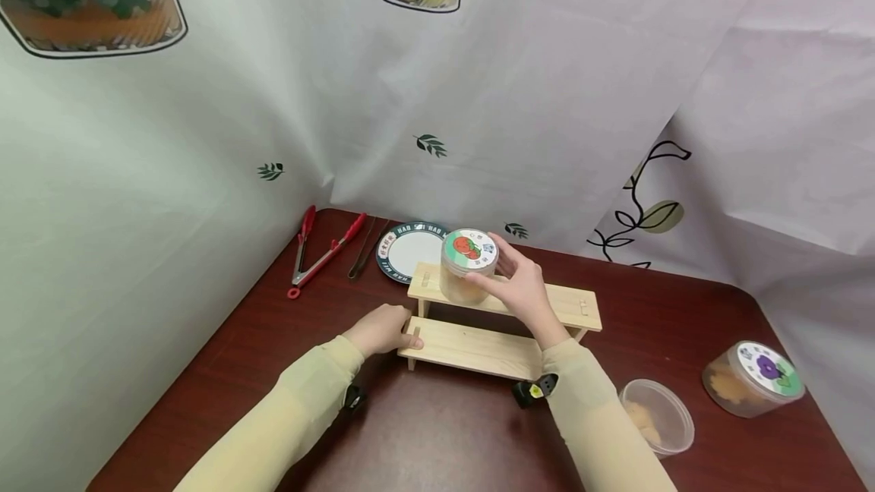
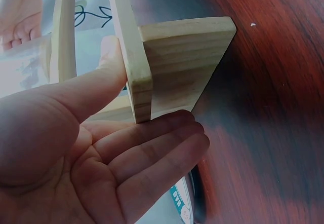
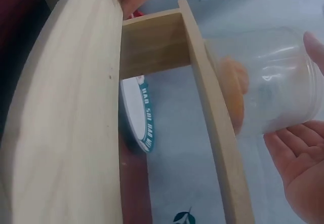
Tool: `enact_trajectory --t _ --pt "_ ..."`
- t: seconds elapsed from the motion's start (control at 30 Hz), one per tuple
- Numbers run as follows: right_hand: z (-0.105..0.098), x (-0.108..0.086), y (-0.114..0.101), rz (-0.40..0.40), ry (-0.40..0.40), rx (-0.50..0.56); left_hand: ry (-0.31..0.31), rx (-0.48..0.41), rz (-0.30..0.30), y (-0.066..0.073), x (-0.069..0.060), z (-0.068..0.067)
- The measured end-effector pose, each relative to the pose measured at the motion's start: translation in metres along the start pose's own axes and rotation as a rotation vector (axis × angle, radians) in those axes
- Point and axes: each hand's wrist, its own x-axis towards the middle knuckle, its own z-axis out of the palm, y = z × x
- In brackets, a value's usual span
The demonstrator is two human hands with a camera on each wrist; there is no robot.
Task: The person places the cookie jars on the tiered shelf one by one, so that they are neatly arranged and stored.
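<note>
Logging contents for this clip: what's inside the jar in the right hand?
Orange-brown pieces lie toward the bottom of the clear jar. In the head view its printed lid covers the contents from above, so their full number can't be seen.

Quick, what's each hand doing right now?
Left hand: gripping the left end of the wooden stand's lower shelf.
Right hand: holding the clear jar with the red-fruit lid.

Your left hand: thumb opposed, fingers nearly straight, side by side, pinching. Your right hand: farther forward, thumb and fingers spread in a curved grip. Your left forearm, right forearm: pale-yellow sleeved, reaching forward, angled inward.
</note>
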Motion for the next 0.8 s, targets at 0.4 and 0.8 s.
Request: enact_trajectory --t 0.4,0.8 --pt "0.0043 -0.0026 0.0047 -0.003 0.035 0.056 -0.008 0.008 -0.001 -0.0004 0.0018 0.0005" --pt "0.0066 -0.0037 0.0086 -0.005 0.047 0.076 -0.017 0.004 -0.004 0.0002 0.0014 0.0002"
